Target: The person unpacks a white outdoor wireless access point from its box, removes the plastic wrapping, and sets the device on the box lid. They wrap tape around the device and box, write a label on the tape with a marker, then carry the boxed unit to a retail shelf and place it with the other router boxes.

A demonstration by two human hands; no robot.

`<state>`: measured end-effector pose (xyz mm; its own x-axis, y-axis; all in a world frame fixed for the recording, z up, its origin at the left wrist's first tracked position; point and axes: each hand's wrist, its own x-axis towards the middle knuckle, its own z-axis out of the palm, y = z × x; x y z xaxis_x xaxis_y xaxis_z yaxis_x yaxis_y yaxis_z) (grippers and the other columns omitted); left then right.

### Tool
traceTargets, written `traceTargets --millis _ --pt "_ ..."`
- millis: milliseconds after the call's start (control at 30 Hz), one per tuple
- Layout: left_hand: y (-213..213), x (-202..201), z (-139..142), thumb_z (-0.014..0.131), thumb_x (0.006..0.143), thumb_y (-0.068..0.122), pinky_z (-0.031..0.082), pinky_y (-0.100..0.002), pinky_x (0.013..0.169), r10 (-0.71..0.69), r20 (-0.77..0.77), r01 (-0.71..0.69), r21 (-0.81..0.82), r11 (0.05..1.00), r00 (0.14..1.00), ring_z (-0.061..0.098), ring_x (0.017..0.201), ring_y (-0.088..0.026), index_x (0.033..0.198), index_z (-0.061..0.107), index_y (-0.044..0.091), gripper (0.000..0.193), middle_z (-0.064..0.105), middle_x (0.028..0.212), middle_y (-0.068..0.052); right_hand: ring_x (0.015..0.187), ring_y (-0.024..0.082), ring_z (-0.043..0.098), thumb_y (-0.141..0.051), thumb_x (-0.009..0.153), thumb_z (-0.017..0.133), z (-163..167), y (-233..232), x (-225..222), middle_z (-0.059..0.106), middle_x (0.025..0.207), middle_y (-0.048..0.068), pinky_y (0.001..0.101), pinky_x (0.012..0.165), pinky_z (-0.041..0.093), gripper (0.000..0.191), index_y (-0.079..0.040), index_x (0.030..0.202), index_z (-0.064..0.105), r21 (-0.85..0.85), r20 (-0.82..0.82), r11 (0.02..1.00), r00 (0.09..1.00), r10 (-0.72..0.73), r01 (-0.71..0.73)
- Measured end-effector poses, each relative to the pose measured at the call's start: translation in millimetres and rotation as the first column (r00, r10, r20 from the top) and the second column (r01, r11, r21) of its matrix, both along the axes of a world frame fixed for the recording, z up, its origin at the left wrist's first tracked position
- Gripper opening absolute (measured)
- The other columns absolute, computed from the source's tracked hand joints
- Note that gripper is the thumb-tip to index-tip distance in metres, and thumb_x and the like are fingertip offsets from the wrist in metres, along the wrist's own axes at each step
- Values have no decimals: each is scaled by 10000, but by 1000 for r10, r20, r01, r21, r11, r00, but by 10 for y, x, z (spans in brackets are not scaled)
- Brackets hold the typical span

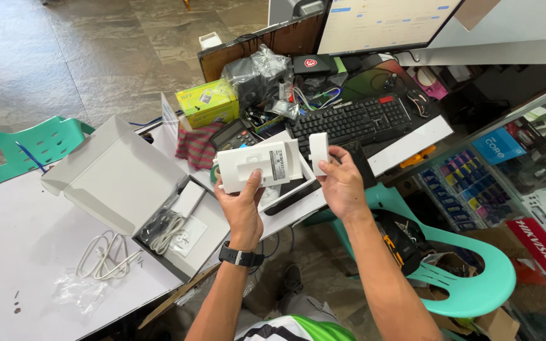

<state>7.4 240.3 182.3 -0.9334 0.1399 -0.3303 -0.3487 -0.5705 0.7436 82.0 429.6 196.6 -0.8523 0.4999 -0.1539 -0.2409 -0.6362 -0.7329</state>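
Head view: the left hand grips a white outdoor wireless unit from below, its fingers closed round the body, held above the worktop edge. The right hand pinches a small white cover just beside it. Either piece could slip and drop past the edge to the floor, since nothing supports them.

an open white carton lies on the bench at left, with a yellow-green box behind it. a lit white monitor screen stands top centre – blue and red packages sit far right.
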Motion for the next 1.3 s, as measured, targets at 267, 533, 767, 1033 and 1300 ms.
traceTargets --millis 267,533,767,1033,1300 --pt "204 103 83 826 787 77 624 -403 802 -3 -119 2 -8 1000 993 660 1093 -231 1465 310 129 854 591 1279 -111 853 201 652 17 784 551 106 304 108 622 1044 88 422 810 553 787 -173 1524 364 71 19 991 994 112 -113" --pt "359 234 172 836 788 61 629 -373 833 6 -219 -19 -58 998 976 652 1109 -219 1530 319 99 905 555 1309 -105 880 128 601 -74 985 582 68 451 102 596 1067 27 349 818 517 624 -83 1576 384 193 26 966 985 172 -173" --pt "437 276 244 830 794 86 645 -369 846 7 -227 -27 -87 996 974 659 1117 -228 1514 317 84 884 537 1317 -117 1017 111 591 -83 1022 578 97 455 55 603 1124 37 318 946 496 606 -76 1585 355 309 69 931 981 181 -194" --pt "477 286 223 830 794 95 658 -377 835 14 -235 -38 -97 995 972 663 1118 -240 1517 308 80 892 512 1319 -129 1076 135 592 -100 1018 564 118 485 31 600 1243 52 362 1005 493 598 -109 1572 339 240 69 947 977 204 -215" --pt "519 269 227 831 795 87 664 -370 845 12 -253 -43 -116 992 967 682 1102 -251 1506 313 80 880 489 1310 -127 1180 157 581 -82 1027 548 76 529 -9 565 1308 64 369 1034 478 567 -101 1557 349 257 46 938 972 229 -233"
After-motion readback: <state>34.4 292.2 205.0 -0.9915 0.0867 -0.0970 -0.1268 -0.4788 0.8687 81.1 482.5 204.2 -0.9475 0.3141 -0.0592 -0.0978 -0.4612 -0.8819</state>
